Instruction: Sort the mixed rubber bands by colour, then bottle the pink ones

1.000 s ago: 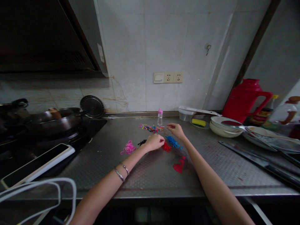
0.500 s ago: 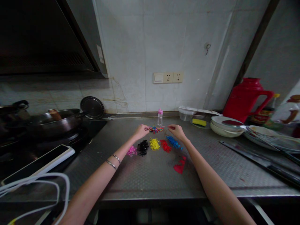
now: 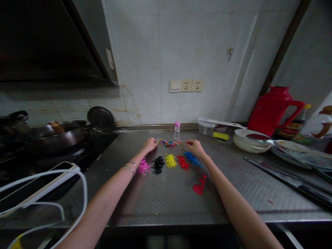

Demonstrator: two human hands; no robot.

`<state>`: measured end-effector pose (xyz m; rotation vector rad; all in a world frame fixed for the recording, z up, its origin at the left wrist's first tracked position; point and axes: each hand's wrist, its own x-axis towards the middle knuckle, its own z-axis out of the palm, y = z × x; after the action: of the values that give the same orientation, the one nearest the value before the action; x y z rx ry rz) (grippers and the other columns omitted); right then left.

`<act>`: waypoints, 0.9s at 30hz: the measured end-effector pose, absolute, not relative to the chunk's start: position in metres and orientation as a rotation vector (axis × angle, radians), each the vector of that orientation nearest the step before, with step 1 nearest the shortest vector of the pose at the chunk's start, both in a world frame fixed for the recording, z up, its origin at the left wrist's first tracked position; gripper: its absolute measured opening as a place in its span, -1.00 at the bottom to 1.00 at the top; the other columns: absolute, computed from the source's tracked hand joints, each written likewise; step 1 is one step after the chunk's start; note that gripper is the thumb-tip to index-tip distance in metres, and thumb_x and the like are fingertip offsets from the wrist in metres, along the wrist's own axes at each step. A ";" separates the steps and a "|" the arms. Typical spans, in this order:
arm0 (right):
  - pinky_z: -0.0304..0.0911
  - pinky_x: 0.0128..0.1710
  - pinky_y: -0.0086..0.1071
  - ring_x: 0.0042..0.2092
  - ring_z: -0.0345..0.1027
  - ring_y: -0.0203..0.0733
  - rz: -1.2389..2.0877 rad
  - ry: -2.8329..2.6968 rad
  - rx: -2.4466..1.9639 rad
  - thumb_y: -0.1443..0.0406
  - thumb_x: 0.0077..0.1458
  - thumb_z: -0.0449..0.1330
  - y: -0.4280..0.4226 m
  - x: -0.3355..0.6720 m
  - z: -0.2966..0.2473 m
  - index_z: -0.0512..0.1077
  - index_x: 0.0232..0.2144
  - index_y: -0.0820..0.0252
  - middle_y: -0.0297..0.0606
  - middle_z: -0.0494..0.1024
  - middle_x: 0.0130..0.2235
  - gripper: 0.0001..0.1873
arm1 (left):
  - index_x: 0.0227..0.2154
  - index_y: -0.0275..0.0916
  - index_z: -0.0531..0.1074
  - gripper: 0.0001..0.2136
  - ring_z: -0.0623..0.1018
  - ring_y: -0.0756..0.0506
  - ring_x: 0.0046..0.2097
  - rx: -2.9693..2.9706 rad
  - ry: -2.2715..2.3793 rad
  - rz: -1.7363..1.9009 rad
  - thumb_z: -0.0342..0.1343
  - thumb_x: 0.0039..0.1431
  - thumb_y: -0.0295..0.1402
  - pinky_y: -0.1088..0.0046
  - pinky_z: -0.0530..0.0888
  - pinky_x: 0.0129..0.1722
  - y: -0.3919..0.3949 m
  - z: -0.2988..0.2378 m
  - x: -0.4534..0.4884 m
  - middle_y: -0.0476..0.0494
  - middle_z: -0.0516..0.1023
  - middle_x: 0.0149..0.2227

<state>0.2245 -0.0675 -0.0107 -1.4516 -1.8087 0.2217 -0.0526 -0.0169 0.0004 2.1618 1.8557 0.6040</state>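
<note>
A heap of mixed coloured small rubber bands (image 3: 169,142) lies at the back of the steel counter (image 3: 168,197). My left hand (image 3: 149,144) pinches at the heap's left end, fingers closed. My right hand (image 3: 194,147) rests at its right end, fingers curled in a pinch; what they hold is too small to see. In front lie sorted piles: pink (image 3: 144,167), black (image 3: 158,164), yellow (image 3: 170,160), red (image 3: 183,162) and blue (image 3: 192,158). A clear bag with a red edge (image 3: 199,186) lies nearer me.
A small bottle with a pink cap (image 3: 176,130) stands behind the heap. A wok (image 3: 55,133) sits on the stove at left, a phone (image 3: 38,183) and white cable (image 3: 38,204) near it. Bowls (image 3: 247,140), plates, a red thermos (image 3: 272,109) and a knife (image 3: 287,180) fill the right.
My left hand moved from the red pile up and left to the mixed heap's left end. The yellow and black piles came into sight. My right hand hardly moved.
</note>
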 end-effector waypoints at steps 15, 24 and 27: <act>0.23 -0.29 -0.46 -0.32 0.39 -0.23 0.233 -1.844 -1.466 0.35 -0.13 0.06 -0.058 0.230 -0.019 0.50 -0.36 0.19 -0.24 0.54 -0.36 -0.73 | -0.39 -0.20 0.48 -0.80 0.46 -0.11 -0.24 2.274 2.023 0.536 -0.05 0.06 -0.33 0.42 0.33 -0.28 -0.017 -0.004 -0.043 -0.19 0.50 -0.30; 0.23 -0.31 -0.45 -0.32 0.39 -0.21 0.238 -1.861 -1.478 0.35 -0.13 0.06 -0.057 0.231 -0.020 0.50 -0.35 0.18 -0.24 0.55 -0.37 -0.73 | -0.43 -0.21 0.50 -0.83 0.47 -0.09 -0.27 2.229 2.048 0.576 0.00 0.02 -0.34 0.48 0.33 -0.32 -0.019 -0.002 -0.049 -0.18 0.52 -0.30; 0.23 -0.33 -0.46 -0.34 0.39 -0.22 0.239 -1.863 -1.471 0.35 -0.13 0.06 -0.057 0.231 -0.020 0.50 -0.35 0.19 -0.24 0.55 -0.38 -0.73 | -0.42 -0.21 0.51 -0.84 0.46 -0.07 -0.29 2.214 2.026 0.627 0.02 0.00 -0.36 0.51 0.32 -0.33 -0.023 0.002 -0.054 -0.16 0.53 -0.31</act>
<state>0.2306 -0.0575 -0.0201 -1.4710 -1.8626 0.2386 -0.0538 -0.0226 0.0015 2.2140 2.0258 0.6271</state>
